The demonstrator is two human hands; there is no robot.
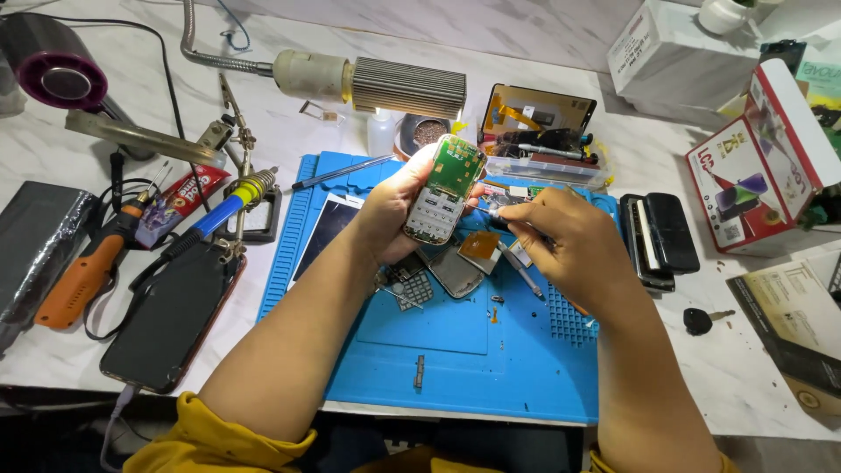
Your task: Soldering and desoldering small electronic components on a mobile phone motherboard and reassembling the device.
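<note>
Green circuit board of an opened small keypad phone (441, 191) sits clamped in the left hand (399, 210), above the blue rubber work mat (455, 350). The right hand (561, 241) is closed around a thin metal screwdriver (492, 213); its tip touches the phone's side.

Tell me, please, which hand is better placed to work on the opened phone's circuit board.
Probably the right hand: it grips a thin tool whose tip is at the opened phone. The left hand is occupied holding that phone up.

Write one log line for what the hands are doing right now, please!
left hand: holds opened keypad phone above blue repair mat | right hand: thin screwdriver tip at phone's edge | loose phone parts below
</note>
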